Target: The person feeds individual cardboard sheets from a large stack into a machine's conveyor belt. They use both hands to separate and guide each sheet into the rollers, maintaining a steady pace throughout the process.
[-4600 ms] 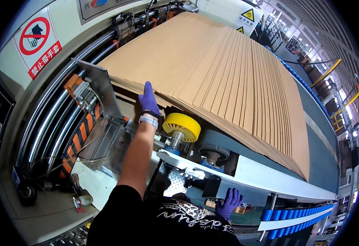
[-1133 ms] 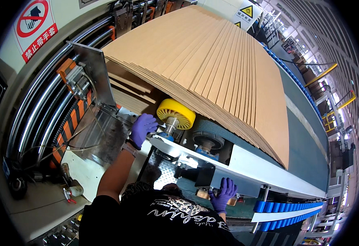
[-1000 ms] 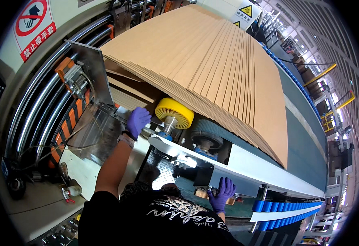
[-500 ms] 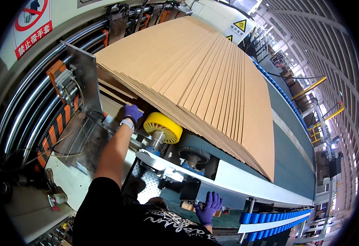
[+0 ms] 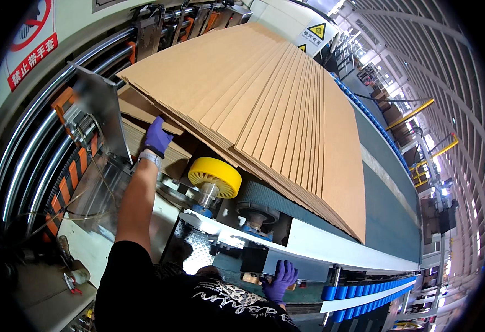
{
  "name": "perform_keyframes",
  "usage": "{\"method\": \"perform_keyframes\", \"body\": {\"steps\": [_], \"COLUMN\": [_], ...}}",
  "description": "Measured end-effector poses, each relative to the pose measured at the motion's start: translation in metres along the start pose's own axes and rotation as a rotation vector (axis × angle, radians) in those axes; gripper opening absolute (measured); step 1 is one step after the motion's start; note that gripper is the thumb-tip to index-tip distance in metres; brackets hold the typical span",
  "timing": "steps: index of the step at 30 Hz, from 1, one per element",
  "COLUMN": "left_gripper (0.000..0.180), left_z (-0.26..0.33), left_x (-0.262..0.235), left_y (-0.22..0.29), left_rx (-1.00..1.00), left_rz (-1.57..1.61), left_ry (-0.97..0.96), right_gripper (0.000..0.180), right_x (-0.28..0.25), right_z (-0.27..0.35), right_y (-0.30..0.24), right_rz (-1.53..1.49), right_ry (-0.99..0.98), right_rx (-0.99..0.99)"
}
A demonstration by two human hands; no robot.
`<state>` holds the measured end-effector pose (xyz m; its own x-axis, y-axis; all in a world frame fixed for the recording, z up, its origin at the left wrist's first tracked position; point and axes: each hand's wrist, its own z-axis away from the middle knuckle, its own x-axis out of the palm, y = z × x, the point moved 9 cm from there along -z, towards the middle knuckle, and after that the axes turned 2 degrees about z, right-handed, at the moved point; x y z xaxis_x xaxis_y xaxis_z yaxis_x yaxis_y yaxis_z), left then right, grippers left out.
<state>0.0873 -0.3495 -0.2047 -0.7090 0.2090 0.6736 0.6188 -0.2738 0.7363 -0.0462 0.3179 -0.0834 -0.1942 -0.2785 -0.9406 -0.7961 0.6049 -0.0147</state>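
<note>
My left hand [image 5: 157, 139], in a purple glove, reaches beneath the overhanging stack. Its fingers are closed at the edge of a lower brown cardboard sheet [image 5: 138, 107]; the gloved hand partly hides the grip. Above it a fanned stack of cardboard sheets [image 5: 242, 94] slopes across the machine, over a yellow ribbed wheel [image 5: 216, 172]. My right hand [image 5: 280, 281], also gloved in purple, lies with fingers extended against a grey panel [image 5: 303, 269] on the machine's near side. It holds nothing that I can see.
An upright metal plate [image 5: 105, 108] stands left of the stack, beside chrome rollers [image 5: 29, 155]. A dark green conveyor belt [image 5: 389, 216] runs off to the right. Blue rollers [image 5: 359, 293] line the lower right. A tool with red handles [image 5: 72, 285] lies at lower left.
My left hand has moved left and up, further in under the stack along the lower sheets. My right hand stays at the panel. The whole view has shifted slightly.
</note>
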Motion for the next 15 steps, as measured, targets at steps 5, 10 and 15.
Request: {"method": "perform_keyframes", "body": {"steps": [5,10,15], "left_gripper": [0.057,0.076,0.061], "left_z": [0.123,0.105,0.111], "left_x": [0.089,0.058,0.092], "left_y": [-0.018,-0.017,0.080], "left_rx": [-0.211,-0.636,-0.530], "left_rz": [0.138,-0.548,-0.592], "left_ry": [0.224,-0.217,-0.231], "right_gripper": [0.090,0.093,0.096], "right_x": [0.004,0.003,0.004], "right_z": [0.007,0.002,0.006], "right_y": [0.004,0.002,0.006], "right_rz": [0.017,0.012,0.038], "right_ry": [-0.055,-0.046,-0.030], "right_rx": [0.052,0.051,0.045]}}
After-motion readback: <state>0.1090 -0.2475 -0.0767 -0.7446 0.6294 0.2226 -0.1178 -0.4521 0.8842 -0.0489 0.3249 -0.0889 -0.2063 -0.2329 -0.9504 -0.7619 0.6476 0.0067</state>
